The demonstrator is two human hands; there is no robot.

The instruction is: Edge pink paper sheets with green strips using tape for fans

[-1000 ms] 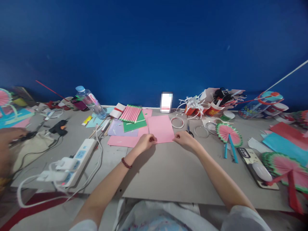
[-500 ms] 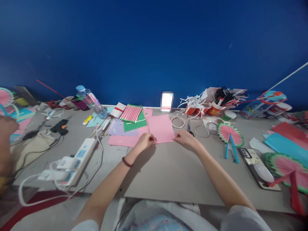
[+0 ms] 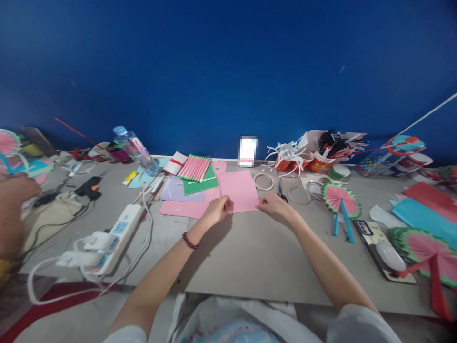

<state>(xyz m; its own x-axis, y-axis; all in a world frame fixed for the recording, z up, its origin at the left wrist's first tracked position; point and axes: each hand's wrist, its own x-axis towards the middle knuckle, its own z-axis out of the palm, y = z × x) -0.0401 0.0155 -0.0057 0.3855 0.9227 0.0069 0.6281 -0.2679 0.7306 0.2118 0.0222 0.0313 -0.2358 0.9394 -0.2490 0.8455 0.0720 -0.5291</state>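
A pink sheet of paper [image 3: 240, 189] lies on the grey table in front of me, its near edge between my two hands. My left hand [image 3: 218, 209], with a dark bead bracelet at the wrist, is closed at the near left corner. My right hand [image 3: 274, 206] pinches the near right corner. Left of the sheet are a green sheet [image 3: 210, 186], a pleated pink paper strip with green edges [image 3: 194, 168], a purple sheet [image 3: 171, 190] and more pink paper [image 3: 178, 209]. Scissors [image 3: 282, 190] lie just beyond my right hand.
On the left are a power strip [image 3: 121, 233], a glue gun [image 3: 89, 187], a bottle [image 3: 137, 150] and another person's hand [image 3: 21, 188]. To the right are a round paper fan [image 3: 342, 200], a phone [image 3: 371, 238] under a white mouse [image 3: 391, 256], and red cups [image 3: 319, 164].
My left hand has shifted slightly right along the sheet's near edge. My right hand stays at its corner. The other person's hand at the far left has moved a little right.
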